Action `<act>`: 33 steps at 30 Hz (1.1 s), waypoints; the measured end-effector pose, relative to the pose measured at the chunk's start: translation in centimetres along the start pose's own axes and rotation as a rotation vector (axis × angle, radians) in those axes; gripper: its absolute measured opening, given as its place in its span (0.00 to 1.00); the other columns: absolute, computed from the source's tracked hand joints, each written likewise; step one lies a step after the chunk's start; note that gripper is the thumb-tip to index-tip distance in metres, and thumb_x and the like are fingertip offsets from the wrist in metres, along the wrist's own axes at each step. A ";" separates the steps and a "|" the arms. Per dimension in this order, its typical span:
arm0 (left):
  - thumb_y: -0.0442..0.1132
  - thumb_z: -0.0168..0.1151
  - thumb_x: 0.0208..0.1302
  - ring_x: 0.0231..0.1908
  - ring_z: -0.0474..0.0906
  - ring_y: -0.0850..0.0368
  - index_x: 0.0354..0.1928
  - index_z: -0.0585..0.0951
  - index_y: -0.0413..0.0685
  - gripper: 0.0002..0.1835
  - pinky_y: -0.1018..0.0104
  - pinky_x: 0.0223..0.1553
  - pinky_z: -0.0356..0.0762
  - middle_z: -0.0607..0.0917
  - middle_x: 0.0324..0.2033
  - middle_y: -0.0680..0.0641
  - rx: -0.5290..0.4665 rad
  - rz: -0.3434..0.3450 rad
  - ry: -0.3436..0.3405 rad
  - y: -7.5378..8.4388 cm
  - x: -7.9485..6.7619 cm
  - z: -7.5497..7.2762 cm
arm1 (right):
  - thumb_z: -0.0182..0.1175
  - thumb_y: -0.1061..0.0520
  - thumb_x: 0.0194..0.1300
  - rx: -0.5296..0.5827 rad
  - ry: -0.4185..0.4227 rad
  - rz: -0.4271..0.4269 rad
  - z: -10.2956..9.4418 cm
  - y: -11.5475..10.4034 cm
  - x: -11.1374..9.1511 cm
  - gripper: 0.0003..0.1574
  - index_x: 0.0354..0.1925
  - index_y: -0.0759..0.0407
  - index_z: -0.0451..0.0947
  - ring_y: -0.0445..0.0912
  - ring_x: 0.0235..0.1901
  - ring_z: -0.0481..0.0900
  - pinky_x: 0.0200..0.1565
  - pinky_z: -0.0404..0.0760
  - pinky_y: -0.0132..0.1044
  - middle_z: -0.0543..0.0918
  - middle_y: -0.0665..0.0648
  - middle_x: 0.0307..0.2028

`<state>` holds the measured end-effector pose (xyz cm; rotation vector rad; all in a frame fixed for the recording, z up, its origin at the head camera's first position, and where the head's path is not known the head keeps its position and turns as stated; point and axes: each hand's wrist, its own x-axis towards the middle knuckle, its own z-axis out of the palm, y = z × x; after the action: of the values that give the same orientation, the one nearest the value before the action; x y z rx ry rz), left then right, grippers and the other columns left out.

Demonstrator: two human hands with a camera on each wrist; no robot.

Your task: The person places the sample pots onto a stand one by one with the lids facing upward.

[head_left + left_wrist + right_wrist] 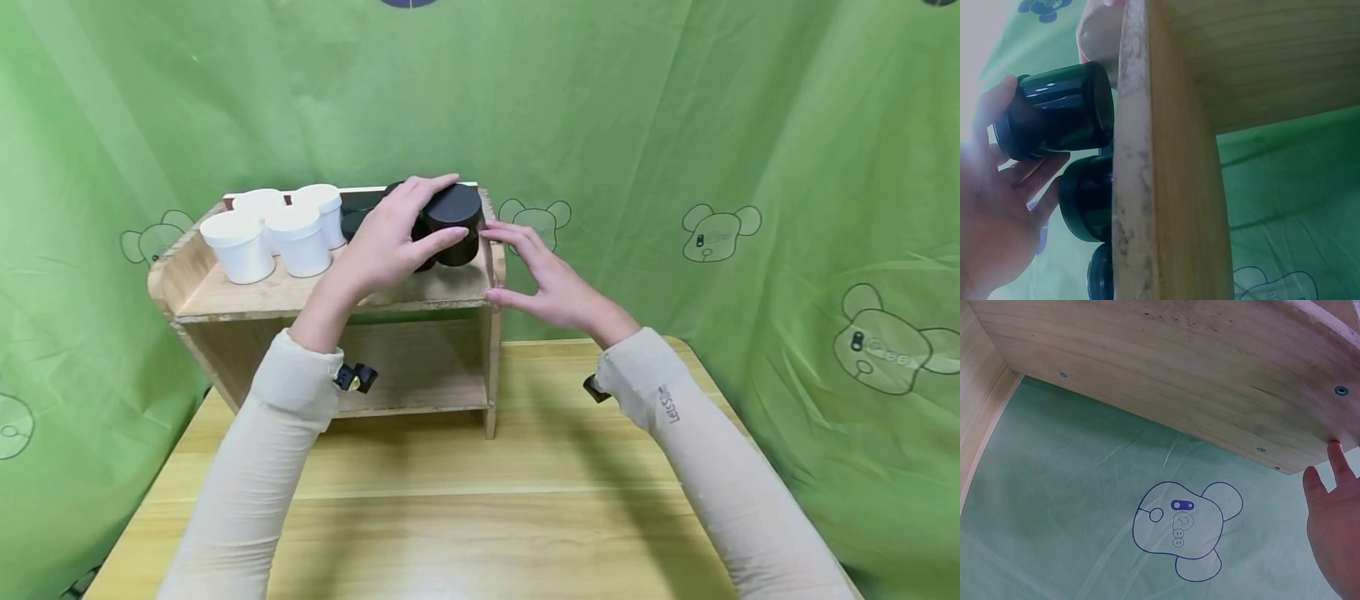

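Observation:
My left hand (393,233) grips a black lidded jar (454,218) at the right end of the wooden shelf's top board (300,293). Thumb and fingers lie on opposite sides of this jar, as the left wrist view also shows. Whether its base touches the board cannot be told. Beside it stand other dark jars (1087,199), partly hidden by the left hand in the head view. My right hand (555,283) touches the shelf's right side panel (1210,381) with its fingertips, its thumb near the front edge.
Several white tubs (238,247) with lids stand on the left part of the top board. The shelf has a lower level (420,367) and rests on a wooden table (450,508). A green curtain (570,100) with bear outlines hangs behind and around.

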<state>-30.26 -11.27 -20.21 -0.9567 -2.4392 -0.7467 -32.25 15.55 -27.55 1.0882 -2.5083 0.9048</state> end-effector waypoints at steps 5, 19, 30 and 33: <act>0.55 0.63 0.73 0.66 0.72 0.47 0.78 0.66 0.50 0.37 0.50 0.68 0.69 0.75 0.68 0.42 0.016 -0.007 0.010 -0.6 0.5 0.1 | 0.68 0.41 0.68 -0.002 0.002 -0.002 0.0 0.1 0.0 0.51 0.80 0.33 0.53 0.52 0.80 0.53 0.75 0.57 0.67 0.50 0.43 0.82; 0.58 0.61 0.73 0.69 0.69 0.47 0.77 0.66 0.49 0.38 0.48 0.72 0.63 0.75 0.69 0.42 0.071 -0.048 -0.021 -1.2 1.4 1.0 | 0.68 0.41 0.69 -0.001 0.003 -0.002 0.0 0.0 0.0 0.50 0.80 0.36 0.54 0.52 0.80 0.53 0.75 0.58 0.66 0.50 0.42 0.81; 0.61 0.60 0.73 0.68 0.69 0.46 0.75 0.69 0.48 0.37 0.49 0.74 0.59 0.78 0.66 0.43 0.180 -0.047 -0.006 -1.5 1.5 1.9 | 0.68 0.41 0.69 0.001 0.001 0.003 0.1 0.1 0.0 0.50 0.79 0.32 0.53 0.52 0.80 0.52 0.75 0.58 0.68 0.49 0.41 0.82; 0.61 0.60 0.73 0.68 0.69 0.47 0.75 0.68 0.49 0.37 0.49 0.74 0.58 0.78 0.66 0.43 0.200 -0.053 -0.006 -1.4 1.4 2.0 | 0.68 0.41 0.69 0.000 0.000 0.006 0.0 0.1 0.0 0.50 0.79 0.32 0.53 0.52 0.80 0.52 0.75 0.57 0.68 0.49 0.41 0.82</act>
<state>-32.61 -10.22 -21.43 -0.8217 -2.4964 -0.5048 -32.30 15.61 -27.65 1.0816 -2.5126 0.9068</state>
